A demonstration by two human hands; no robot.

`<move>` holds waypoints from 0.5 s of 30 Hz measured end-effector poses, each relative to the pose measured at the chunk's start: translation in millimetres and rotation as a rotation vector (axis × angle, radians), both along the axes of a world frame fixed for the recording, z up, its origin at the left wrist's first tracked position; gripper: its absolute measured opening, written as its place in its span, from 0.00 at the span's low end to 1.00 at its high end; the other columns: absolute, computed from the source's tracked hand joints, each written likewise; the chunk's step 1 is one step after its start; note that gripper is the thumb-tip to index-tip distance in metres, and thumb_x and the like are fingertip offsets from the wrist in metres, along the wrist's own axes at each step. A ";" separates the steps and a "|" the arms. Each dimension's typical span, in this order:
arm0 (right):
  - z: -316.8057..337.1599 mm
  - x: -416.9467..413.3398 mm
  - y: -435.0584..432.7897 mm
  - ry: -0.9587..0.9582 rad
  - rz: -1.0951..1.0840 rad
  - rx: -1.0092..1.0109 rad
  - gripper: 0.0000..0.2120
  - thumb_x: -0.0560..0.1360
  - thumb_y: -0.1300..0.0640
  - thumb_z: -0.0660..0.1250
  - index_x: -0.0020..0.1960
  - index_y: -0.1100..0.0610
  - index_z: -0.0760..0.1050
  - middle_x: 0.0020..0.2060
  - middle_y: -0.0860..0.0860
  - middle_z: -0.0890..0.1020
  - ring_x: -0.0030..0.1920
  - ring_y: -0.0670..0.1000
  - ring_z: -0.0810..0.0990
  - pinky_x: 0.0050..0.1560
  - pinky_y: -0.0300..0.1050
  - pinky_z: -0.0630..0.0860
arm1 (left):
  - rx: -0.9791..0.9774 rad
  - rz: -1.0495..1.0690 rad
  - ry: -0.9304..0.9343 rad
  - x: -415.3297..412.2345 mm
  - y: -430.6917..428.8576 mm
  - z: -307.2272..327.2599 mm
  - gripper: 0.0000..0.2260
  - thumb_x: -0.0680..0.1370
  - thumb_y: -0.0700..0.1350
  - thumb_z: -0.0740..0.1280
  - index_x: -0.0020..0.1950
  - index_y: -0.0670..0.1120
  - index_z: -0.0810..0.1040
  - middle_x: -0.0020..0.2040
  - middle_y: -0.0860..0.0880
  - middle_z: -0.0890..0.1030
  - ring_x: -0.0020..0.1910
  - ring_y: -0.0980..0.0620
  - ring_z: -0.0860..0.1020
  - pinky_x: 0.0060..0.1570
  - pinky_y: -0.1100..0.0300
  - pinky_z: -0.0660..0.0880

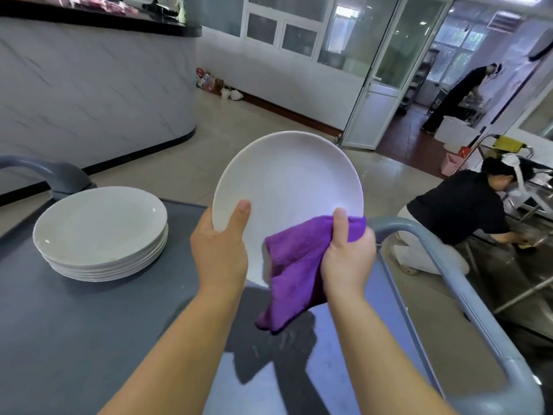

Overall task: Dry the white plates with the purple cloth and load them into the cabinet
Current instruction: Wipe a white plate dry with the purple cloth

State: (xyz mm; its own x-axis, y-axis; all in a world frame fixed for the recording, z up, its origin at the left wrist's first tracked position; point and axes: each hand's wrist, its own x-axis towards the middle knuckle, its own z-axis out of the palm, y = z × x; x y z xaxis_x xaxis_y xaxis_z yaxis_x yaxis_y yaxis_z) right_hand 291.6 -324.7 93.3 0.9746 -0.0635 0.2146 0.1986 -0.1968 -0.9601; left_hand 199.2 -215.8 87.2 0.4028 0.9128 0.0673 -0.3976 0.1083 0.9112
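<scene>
A white plate is held tilted up above the grey cart top. My left hand grips its lower left rim, thumb on the face. My right hand pinches the purple cloth against the plate's lower right rim, thumb on top of the cloth. The cloth hangs down below the plate. A stack of several white plates sits on the cart to the left. No cabinet is in view.
The cart's grey handles curve up at the left and right. A marble-look counter stands at the back left. One person crouches at the right; another stands beyond a glass door.
</scene>
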 end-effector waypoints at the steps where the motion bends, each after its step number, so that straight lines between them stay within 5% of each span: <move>1: -9.2 -2.5 1.2 0.039 -0.004 0.021 0.20 0.77 0.42 0.63 0.47 0.60 0.72 0.37 0.49 0.78 0.38 0.49 0.76 0.35 0.41 0.65 | -0.008 -0.025 0.003 -0.4 -1.5 -1.3 0.05 0.76 0.44 0.70 0.46 0.55 0.79 0.43 0.57 0.84 0.45 0.56 0.82 0.51 0.54 0.78; 5: 4.2 15.7 -8.5 -0.039 0.082 -0.122 0.18 0.76 0.42 0.65 0.43 0.58 0.72 0.34 0.47 0.75 0.35 0.46 0.73 0.31 0.30 0.65 | 0.009 -0.250 0.058 -12.1 13.7 -9.0 0.07 0.73 0.46 0.73 0.50 0.54 0.80 0.50 0.50 0.85 0.51 0.47 0.82 0.55 0.45 0.78; 8: 34.7 26.5 -11.2 -0.214 0.222 -0.325 0.15 0.72 0.43 0.69 0.41 0.54 0.72 0.34 0.46 0.76 0.36 0.46 0.74 0.33 0.36 0.65 | 0.126 -0.362 0.115 -18.8 29.4 -3.9 0.11 0.66 0.54 0.75 0.46 0.55 0.81 0.44 0.53 0.85 0.46 0.48 0.82 0.48 0.50 0.80; 10: 47.8 24.8 -7.4 -0.311 0.290 -0.444 0.14 0.71 0.42 0.69 0.40 0.52 0.72 0.33 0.45 0.77 0.36 0.46 0.74 0.33 0.38 0.65 | 0.191 -0.277 0.159 -18.1 31.9 2.6 0.04 0.71 0.51 0.75 0.42 0.57 0.81 0.39 0.56 0.84 0.42 0.50 0.82 0.46 0.47 0.81; 15: 32.9 12.8 -1.1 -0.224 0.102 -0.199 0.15 0.75 0.41 0.67 0.45 0.54 0.71 0.35 0.45 0.76 0.37 0.49 0.74 0.34 0.38 0.66 | 0.193 -0.104 0.105 -14.5 22.5 7.1 0.09 0.74 0.47 0.72 0.37 0.61 0.83 0.36 0.58 0.83 0.36 0.58 0.81 0.45 0.48 0.80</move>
State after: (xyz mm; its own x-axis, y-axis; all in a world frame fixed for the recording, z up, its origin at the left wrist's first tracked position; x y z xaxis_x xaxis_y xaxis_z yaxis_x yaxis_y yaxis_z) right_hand 304.4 -325.8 126.3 0.9007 0.0969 0.4234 0.4295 -0.3448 -0.8347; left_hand 184.7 -193.3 94.3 0.5076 0.8406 0.1893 -0.2954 -0.0366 0.9547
